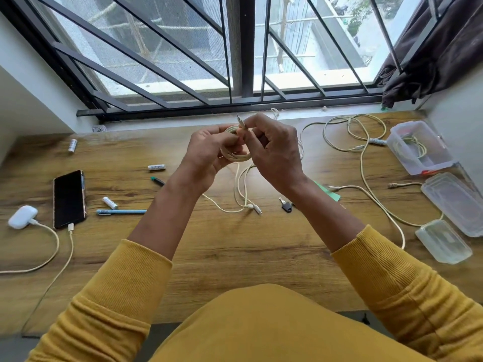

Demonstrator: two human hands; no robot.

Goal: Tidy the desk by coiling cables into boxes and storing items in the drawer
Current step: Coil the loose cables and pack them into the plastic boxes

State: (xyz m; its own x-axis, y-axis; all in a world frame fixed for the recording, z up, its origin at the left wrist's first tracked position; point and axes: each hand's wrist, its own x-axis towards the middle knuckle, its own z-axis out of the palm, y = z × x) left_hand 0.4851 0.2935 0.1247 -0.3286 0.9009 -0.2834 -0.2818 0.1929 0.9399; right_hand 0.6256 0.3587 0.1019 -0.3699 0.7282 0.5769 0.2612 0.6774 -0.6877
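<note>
Above the middle of the wooden desk (235, 257), both my hands hold a cream cable coil (236, 154). My left hand (209, 150) grips the coil's left side. My right hand (274, 152) pinches the cable's plug end (240, 120), which sticks up above the loops. A loose tail of cable (241, 194) lies on the desk below the hands. An open clear box (418, 147) at the right holds another coiled cable. More cream cables (366, 152) sprawl across the right side of the desk.
At the left lie a black phone (69, 198) and a white earbud case (22, 216), each plugged into a cable. Batteries (156, 167), a blue pen (121, 211) and a key (286, 205) are scattered about. Two clear lidded boxes (444, 241) sit at the right edge.
</note>
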